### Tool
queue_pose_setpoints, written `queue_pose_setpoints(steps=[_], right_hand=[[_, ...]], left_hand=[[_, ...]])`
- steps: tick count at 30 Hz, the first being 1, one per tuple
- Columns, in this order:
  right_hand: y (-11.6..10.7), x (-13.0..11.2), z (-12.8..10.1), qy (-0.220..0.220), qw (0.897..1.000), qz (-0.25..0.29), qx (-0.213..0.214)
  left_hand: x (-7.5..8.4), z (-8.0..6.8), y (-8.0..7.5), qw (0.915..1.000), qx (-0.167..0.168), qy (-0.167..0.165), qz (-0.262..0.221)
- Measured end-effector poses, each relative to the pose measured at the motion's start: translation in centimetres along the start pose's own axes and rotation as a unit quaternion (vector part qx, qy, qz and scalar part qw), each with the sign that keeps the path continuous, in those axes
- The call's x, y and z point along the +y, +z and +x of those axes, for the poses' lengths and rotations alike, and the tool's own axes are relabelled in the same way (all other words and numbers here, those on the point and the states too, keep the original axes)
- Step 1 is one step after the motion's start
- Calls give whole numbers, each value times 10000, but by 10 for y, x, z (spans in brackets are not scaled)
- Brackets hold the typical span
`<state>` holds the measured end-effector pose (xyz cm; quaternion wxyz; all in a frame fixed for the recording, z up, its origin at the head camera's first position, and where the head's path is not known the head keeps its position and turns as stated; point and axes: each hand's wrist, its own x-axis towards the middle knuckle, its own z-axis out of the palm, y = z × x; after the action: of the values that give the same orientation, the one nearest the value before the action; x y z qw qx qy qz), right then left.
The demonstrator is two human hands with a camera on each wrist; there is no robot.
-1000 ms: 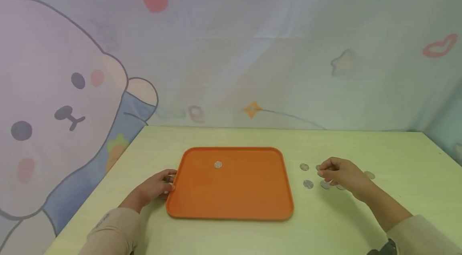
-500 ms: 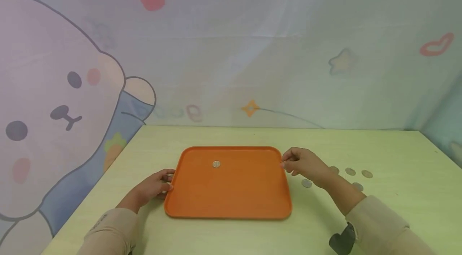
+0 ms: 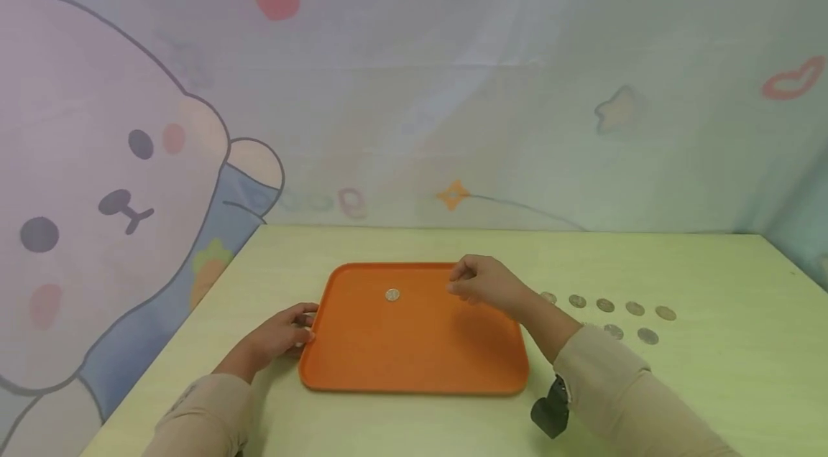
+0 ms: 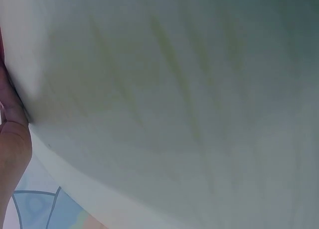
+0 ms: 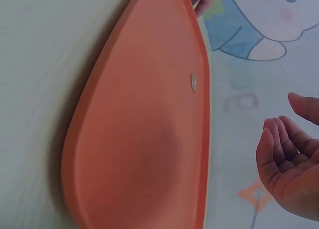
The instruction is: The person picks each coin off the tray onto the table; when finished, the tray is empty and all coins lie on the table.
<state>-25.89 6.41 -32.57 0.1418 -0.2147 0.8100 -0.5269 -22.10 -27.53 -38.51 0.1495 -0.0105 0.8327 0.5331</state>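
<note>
An orange tray [image 3: 414, 363] lies flat on the pale green table [image 3: 401, 428]. One silver coin [image 3: 392, 294] lies on its far part and also shows in the right wrist view [image 5: 194, 82]. My left hand [image 3: 284, 335] grips the tray's left rim with curled fingers. Only the edge of that hand [image 4: 12, 144] shows in the left wrist view. My right hand [image 3: 481, 283] hovers over the tray's far right part. Its fingers [image 5: 279, 139] are curled and its fingertips are drawn together in a pinch. What they pinch looks like a coin and is mostly hidden.
Several silver coins [image 3: 605, 305] lie in rows on the table right of the tray; my right forearm [image 3: 582, 363] covers some of them. A cartoon backdrop [image 3: 129, 177] stands behind the table. The table's left edge runs close to my left arm.
My right hand has left the coins on the right and moved left over the tray's far right part. The left hand and the tray have stayed put.
</note>
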Motion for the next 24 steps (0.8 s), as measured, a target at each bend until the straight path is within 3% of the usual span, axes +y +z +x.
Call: queue_pose_setpoints(steps=[9,17,24], right_hand=[[31,-1,27,154,9998,49,-87],[40,5,47,346,9994,-80,21],[45,8,59,391,9971,-643,-116]], left_hand=[[0,0,-1,10000,-15,71,34],[4,4,0,9999,-89,46,38],[5,7,-2,9999,-146,60,55]])
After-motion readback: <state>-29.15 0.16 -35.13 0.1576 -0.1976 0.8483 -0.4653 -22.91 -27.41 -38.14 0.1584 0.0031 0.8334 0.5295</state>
